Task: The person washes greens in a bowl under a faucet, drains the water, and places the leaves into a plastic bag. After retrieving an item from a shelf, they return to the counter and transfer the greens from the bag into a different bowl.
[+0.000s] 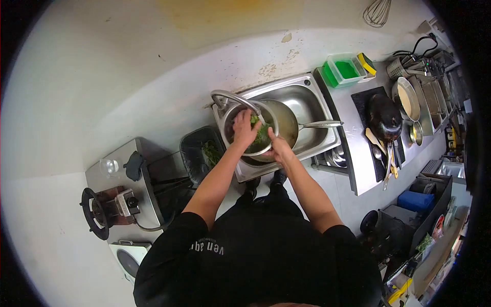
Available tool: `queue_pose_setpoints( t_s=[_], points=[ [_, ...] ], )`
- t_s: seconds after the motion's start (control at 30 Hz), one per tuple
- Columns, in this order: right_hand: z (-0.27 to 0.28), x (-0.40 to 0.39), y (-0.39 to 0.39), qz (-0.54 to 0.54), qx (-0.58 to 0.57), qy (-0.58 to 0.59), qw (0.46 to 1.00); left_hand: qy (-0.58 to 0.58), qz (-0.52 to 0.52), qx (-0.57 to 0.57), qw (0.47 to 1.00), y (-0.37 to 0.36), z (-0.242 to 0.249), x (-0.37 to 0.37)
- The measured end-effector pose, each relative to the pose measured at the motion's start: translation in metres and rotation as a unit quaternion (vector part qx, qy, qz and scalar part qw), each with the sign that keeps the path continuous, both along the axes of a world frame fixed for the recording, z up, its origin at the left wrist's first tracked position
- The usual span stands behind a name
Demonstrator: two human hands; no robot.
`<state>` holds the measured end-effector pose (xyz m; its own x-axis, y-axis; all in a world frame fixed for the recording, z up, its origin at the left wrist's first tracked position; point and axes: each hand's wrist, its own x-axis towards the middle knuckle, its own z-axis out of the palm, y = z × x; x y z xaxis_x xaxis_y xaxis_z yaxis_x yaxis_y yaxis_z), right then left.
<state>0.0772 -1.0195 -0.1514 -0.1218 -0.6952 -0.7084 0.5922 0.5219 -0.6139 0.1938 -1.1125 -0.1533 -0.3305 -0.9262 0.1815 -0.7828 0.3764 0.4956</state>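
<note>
My left hand (244, 129) reaches into a round metal bowl (231, 113), its bent fingers around some leafy greens (262, 134). The fingertips are partly hidden among the leaves. On the bowl's near right rim, my right hand (279, 147) grips with the thumb inside and the fingers underneath. The curved tap (232, 95) arches over the bowl. Beneath and to the right sits a long-handled pan (287, 118) holding cloudy liquid, in the steel sink (311, 105).
A black-lined bin (192, 153) with green scraps stands left of the sink. To the right, a steel counter (353, 166) carries a dark wok (384, 117), utensils and a green-filled tub (347, 69). A gas burner (102, 207) lies at the lower left.
</note>
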Motion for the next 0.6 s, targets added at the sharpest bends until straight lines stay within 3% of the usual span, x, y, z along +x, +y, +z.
queue_pose_setpoints(
  t_s=[0.07, 0.13, 0.2, 0.23, 0.4, 0.53, 0.6],
  points=[
    [-0.002, -0.017, 0.001, -0.024, 0.013, -0.025, 0.999, 0.124, -0.107, 0.215, 0.963, -0.003, -0.001, 0.0],
    [-0.02, -0.022, 0.003, -0.043, -0.014, -0.02, 0.999, 0.129, -0.114, 0.17, 0.97, 0.002, 0.002, -0.005],
    [-0.02, -0.021, 0.005, -0.013, 0.007, 0.013, 1.0, 0.044, -0.055, 0.039, 0.997, 0.001, 0.006, -0.007],
    [-0.02, -0.023, 0.005, -0.012, 0.007, 0.014, 1.0, 0.006, 0.002, 0.085, 0.996, 0.007, 0.008, -0.01],
    [-0.011, -0.019, 0.006, -0.099, -0.02, 0.025, 0.995, -0.006, 0.024, 0.131, 0.991, 0.031, 0.003, -0.027],
    [0.006, -0.014, 0.009, -0.051, -0.024, 0.082, 0.995, 0.093, 0.149, 0.167, 0.97, 0.028, 0.0, -0.044],
    [0.001, -0.025, 0.009, -0.066, -0.122, 0.226, 0.964, 0.247, 0.164, 0.116, 0.948, 0.029, -0.02, -0.058]
  ],
)
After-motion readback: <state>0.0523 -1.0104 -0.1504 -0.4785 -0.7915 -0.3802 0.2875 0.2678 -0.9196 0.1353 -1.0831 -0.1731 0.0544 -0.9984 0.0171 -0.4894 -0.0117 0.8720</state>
